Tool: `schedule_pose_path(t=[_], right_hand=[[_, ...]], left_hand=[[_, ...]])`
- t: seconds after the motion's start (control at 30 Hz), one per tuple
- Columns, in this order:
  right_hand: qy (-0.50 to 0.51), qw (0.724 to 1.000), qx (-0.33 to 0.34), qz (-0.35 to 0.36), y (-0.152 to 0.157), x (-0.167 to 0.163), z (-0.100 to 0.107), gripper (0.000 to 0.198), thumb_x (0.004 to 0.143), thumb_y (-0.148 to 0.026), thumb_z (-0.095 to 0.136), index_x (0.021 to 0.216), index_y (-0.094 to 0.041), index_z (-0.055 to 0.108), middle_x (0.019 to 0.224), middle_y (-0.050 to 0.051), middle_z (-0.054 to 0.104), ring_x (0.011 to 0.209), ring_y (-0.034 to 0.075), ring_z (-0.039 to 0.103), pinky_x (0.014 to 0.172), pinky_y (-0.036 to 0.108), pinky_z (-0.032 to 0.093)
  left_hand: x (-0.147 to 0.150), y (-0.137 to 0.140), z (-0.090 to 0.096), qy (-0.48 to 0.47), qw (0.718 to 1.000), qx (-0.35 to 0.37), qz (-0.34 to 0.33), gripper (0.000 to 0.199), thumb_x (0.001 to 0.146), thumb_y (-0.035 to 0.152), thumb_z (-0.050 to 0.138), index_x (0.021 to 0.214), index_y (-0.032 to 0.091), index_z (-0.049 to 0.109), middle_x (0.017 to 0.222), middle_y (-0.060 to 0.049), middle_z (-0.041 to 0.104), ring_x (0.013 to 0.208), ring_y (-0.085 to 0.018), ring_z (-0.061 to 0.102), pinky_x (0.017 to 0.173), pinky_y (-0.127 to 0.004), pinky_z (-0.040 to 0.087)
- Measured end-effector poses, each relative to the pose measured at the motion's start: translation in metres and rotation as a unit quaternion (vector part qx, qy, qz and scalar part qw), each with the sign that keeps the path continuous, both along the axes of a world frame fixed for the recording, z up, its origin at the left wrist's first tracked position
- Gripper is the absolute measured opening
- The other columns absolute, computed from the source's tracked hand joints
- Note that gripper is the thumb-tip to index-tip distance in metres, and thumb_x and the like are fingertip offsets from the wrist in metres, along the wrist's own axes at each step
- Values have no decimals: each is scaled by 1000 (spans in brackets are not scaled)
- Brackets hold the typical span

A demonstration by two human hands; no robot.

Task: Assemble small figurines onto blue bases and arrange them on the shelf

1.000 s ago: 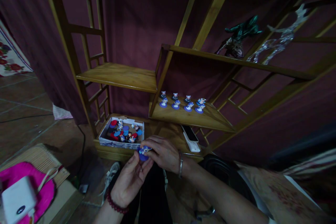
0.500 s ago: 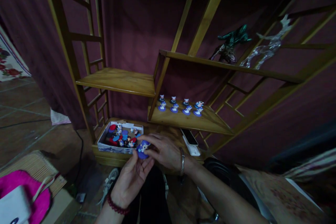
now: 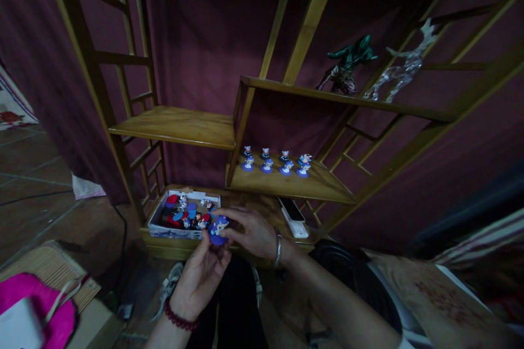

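A small figurine (image 3: 218,229) on a round purple base is between my two hands, in front of the low shelf. My left hand (image 3: 203,275) grips its base from below and the left. From the right, the thumb and fingers of my right hand (image 3: 251,232) close around its upper part. Just left of it stands a shallow cardboard box (image 3: 172,232) holding several figurines with red, blue and purple bases. Several more figurines (image 3: 267,166) stand in two rows on the right-hand shelf (image 3: 262,182); the front ones have purple bases.
A phone (image 3: 291,209) lies on a white object (image 3: 298,229) on the low board. Above are a bare wooden shelf (image 3: 176,125), a green statuette (image 3: 347,62) and a clear deer figure (image 3: 403,65). A pink item (image 3: 36,294) is at lower left.
My view has shifted slightly, so the shelves sit a little further left. Both hands still hold the figurine, which looks slightly turned.
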State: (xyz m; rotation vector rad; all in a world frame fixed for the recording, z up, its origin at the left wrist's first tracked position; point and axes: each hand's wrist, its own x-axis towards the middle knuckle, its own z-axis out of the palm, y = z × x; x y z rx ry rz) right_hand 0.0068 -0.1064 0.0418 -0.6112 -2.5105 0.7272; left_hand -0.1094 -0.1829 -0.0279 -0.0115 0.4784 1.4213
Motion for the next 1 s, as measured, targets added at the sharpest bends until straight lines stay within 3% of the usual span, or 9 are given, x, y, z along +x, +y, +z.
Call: schedule_pose_path(t=[0.47,0.83,1.0], right_hand=[[34,998,-25,-41,-9,14,-8,30,79,-33,55,108,-25,56,100,1,62,91,13,57,81,24,41],[-6,997,53,-55,-14,24,-9,28,81,-32,51,107,-22,55,101,3,61,94,13,55,83,23,40],[9,998,51,-42,-14,32,-11,35,81,-32,51,115,-24,50,106,2,61,98,13,54,85,23,39]], left_hand=[[5,-3,-5,12,1000,-11,-3,16,80,17,48,80,12,62,80,-6,62,69,-13,56,62,-25,48],[16,-5,5,30,998,-48,7,23,84,13,39,78,15,61,76,-4,61,67,-11,57,62,-26,49],[19,-5,2,34,999,-38,-10,21,83,10,41,82,15,61,81,-5,62,71,-11,58,66,-27,49]])
